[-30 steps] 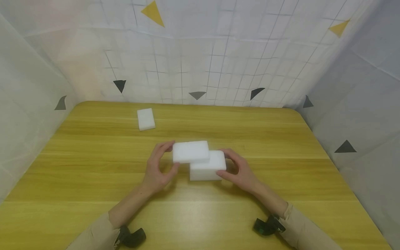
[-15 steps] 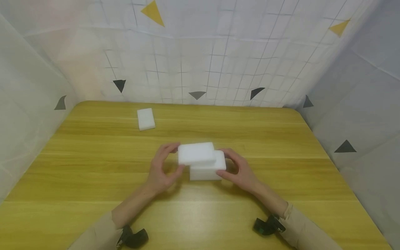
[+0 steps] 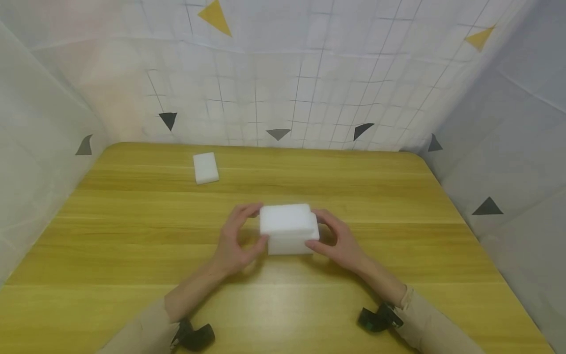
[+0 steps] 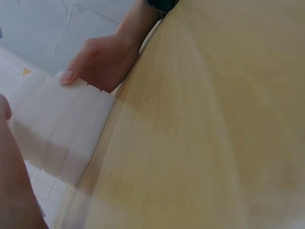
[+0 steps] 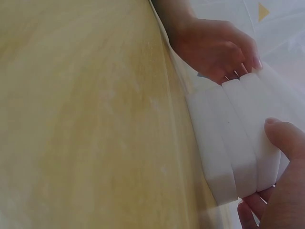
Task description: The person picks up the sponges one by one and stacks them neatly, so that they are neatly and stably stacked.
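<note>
A stack of white foam blocks [image 3: 292, 241] stands at the middle of the wooden table [image 3: 132, 236]. My left hand [image 3: 255, 225] grips the top block [image 3: 285, 218] by its left end, thumb in front and fingers behind; the block lies almost square on the stack. My right hand [image 3: 319, 230] holds the lower blocks at their right end. In the right wrist view the stack [image 5: 233, 143] shows three layers, with the left hand [image 5: 214, 47] at its far end. The left wrist view shows the blocks [image 4: 57, 129] and the right hand [image 4: 100, 62] beyond them.
One more white block [image 3: 206, 167] lies flat at the table's back left. White sheet walls with triangle marks close off the back and both sides. Black wrist cameras [image 3: 194, 337] [image 3: 376, 317] sit near the front edge. Bare wood surrounds the stack.
My left hand has carried the top block rightward, from overhanging the stack's left side to nearly square on it. The right hand and the lower blocks have stayed put.
</note>
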Tool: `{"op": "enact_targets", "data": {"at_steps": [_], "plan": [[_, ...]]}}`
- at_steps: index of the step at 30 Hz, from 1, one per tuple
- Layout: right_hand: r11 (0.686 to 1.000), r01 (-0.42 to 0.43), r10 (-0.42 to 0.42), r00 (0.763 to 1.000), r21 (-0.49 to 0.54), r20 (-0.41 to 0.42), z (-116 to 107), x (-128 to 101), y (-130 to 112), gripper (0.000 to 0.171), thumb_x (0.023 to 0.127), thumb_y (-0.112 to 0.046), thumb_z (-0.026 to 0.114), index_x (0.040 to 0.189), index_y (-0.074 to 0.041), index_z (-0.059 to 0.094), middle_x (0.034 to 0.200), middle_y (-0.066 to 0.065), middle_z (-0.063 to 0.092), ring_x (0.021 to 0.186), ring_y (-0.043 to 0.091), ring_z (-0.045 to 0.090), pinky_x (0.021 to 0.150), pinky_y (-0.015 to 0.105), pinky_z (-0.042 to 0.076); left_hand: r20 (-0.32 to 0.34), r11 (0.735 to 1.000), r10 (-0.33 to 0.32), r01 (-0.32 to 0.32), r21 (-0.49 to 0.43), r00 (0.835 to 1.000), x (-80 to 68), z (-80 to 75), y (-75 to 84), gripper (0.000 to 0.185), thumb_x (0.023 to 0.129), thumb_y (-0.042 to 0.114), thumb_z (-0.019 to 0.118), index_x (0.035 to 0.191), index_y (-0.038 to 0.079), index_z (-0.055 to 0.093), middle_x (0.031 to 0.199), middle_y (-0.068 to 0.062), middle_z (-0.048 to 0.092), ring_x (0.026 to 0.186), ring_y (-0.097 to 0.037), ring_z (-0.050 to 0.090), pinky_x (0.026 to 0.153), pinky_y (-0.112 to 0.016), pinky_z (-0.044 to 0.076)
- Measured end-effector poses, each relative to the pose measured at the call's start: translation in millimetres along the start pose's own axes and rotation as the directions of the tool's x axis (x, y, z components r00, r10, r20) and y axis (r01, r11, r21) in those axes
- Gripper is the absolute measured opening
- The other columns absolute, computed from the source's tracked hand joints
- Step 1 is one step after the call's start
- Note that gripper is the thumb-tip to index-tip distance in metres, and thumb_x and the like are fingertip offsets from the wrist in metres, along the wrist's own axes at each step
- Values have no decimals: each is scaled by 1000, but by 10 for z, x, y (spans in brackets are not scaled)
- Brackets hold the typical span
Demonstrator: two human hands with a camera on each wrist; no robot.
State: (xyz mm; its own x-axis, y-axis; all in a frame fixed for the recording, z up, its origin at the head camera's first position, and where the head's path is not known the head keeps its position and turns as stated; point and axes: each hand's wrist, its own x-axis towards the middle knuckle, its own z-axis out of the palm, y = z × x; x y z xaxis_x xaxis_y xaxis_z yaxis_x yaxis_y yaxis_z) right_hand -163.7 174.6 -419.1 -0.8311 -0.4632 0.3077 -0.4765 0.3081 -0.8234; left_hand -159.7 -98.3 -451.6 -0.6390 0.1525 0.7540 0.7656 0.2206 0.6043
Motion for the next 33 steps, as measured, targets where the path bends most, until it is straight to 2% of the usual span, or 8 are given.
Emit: {"op": "enact_targets", "data": {"at_steps": [6, 17, 26, 33], "plan": [[1000, 19, -19, 1000, 1, -4, 30, -16, 337, 66, 82, -6, 80, 141, -19, 53, 137, -1, 59, 126, 17, 55, 111, 47, 41, 16, 1000, 0, 0, -14, 1000, 14, 47, 17, 58, 79, 13, 72, 131, -7, 56, 124, -16, 60, 110, -27, 57, 97, -38, 50], [1000, 21, -21, 1000, -1, -1, 21, -17, 340, 64, 83, -9, 80, 140, -22, 54, 136, -4, 59, 127, 16, 55, 111, 44, 41, 18, 1000, -16, 16, -6, 1000, 22, 84, 36, 60, 79, 12, 73, 136, 2, 56, 126, -15, 59, 111, -27, 57, 97, -38, 51], [999, 36, -36, 999, -11, -5, 35, -11, 337, 65, 79, 2, 80, 138, -8, 55, 135, 8, 60, 125, 18, 55, 109, 39, 43, 37, 999, -45, 45, -6, 998, 14, 80, 33, 60, 79, 11, 74, 136, 2, 56, 130, -14, 60, 114, -27, 57, 99, -35, 50], [997, 71, -71, 997, 3, -7, 27, -13, 354, 64, 81, -3, 80, 139, -17, 56, 134, 0, 61, 124, 16, 54, 110, 31, 41, 66, 998, -63, 65, -22, 996, 16, 70, 49, 61, 80, 9, 74, 136, -2, 55, 134, -17, 59, 118, -27, 57, 101, -35, 50]]}}
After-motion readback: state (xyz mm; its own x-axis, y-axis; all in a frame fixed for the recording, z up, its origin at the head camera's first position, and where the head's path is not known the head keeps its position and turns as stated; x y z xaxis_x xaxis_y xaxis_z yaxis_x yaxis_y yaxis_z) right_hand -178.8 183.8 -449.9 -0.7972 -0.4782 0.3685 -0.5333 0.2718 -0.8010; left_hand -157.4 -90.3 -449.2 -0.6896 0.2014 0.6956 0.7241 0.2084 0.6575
